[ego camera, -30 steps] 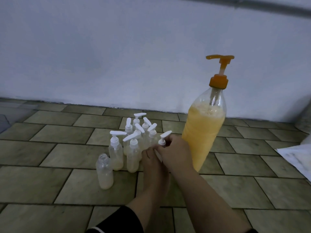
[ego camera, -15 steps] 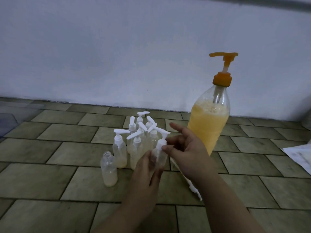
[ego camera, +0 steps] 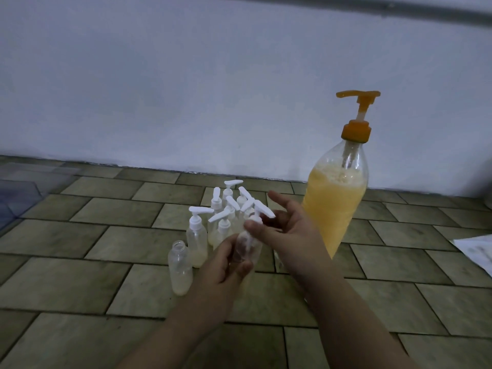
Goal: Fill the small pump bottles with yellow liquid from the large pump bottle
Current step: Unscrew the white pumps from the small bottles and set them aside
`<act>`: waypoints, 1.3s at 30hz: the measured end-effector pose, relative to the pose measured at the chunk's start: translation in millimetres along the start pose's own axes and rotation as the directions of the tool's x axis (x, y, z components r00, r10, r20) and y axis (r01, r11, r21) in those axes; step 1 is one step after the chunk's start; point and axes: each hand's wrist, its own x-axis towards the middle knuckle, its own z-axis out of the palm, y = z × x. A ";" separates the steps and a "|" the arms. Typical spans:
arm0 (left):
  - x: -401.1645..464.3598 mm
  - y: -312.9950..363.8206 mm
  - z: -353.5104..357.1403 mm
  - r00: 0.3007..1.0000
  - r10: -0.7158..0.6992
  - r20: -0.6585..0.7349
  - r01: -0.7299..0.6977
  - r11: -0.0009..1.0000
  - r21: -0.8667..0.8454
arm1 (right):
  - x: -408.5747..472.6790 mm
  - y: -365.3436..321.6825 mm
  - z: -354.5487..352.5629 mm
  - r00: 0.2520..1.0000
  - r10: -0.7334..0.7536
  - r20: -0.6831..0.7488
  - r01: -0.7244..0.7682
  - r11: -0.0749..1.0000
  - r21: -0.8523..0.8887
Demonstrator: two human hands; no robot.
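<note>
Single head-worn wide-angle view, looking forward and down from above the person's forearms, close over the olive stone-tiled floor [ego camera: 80, 262], facing the pale painted wall [ego camera: 186, 89] beyond

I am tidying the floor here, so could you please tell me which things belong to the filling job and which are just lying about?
Job: large pump bottle; held small bottle; open bottle; capped small bottles.
Lying about: paper; clear plastic sheet.

Two bare forearms enter from the bottom edge. Left hand [ego camera: 226, 265] and right hand [ego camera: 290, 235]: no gloves, rings, watch or bands seen. No sleeve shows on either arm within view. Nails appear short and unpainted, though dim light and blur limit certainty.
</note>
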 end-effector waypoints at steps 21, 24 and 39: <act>-9.0 -17.7 -4.9 0.990 -0.105 -0.098 0.119 0.982 0.147 | 1.2 19.4 7.3 0.998 -0.026 -0.054 0.015 0.981 -0.193; -9.9 -21.3 -1.2 0.992 -0.101 -0.080 0.116 0.973 0.202 | -1.7 22.4 12.9 0.998 -0.041 -0.047 0.027 0.963 -0.267; -13.0 -29.3 -12.3 0.982 -0.131 -0.134 0.169 0.928 0.333 | -1.8 -10.7 1.8 0.967 -0.253 -0.038 0.231 0.926 -0.298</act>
